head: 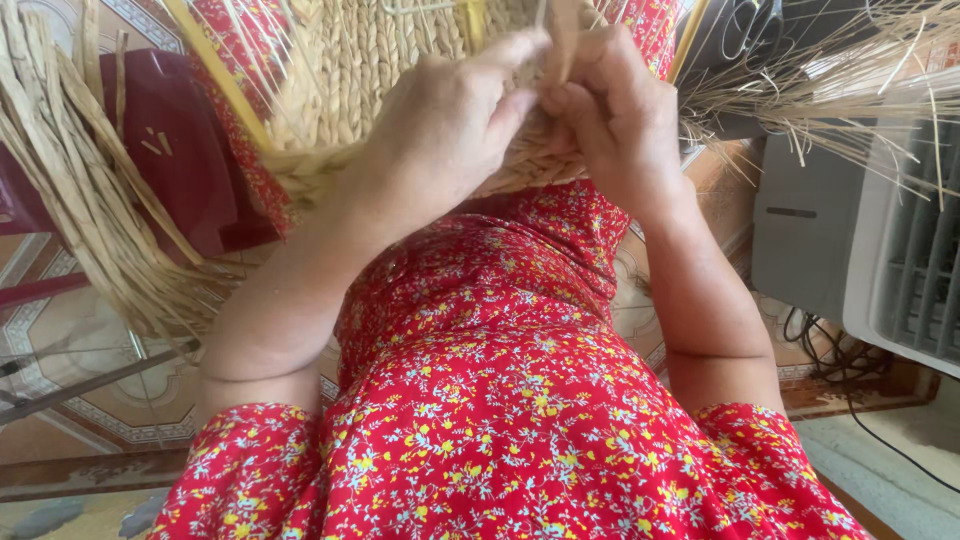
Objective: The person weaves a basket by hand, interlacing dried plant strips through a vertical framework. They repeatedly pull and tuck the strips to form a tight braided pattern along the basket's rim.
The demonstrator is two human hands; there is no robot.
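Head view looks straight down my own front, and I see both hands raised at the top centre of the frame, working on a woven straw basket (350, 70) that rests against my red floral dress (500, 400). My left hand (450, 130) lies over the plaited wall of the basket, its fingers curled and pressing onto the weave, thumb tip reaching toward the other hand. My right hand (610, 120) sits just beside it, touching it, with the fingers closed narrow around a flat straw strand (562, 35) that rises toward the top edge. Loose straw ends (830, 95) fan out to the upper right, in front of a grey fan heater (870, 240). A bundle of dried straw strips (80, 190) hangs at the left, beside a dark red plastic chair (190, 160). Patterned floor tiles (90, 350) show at the lower left.
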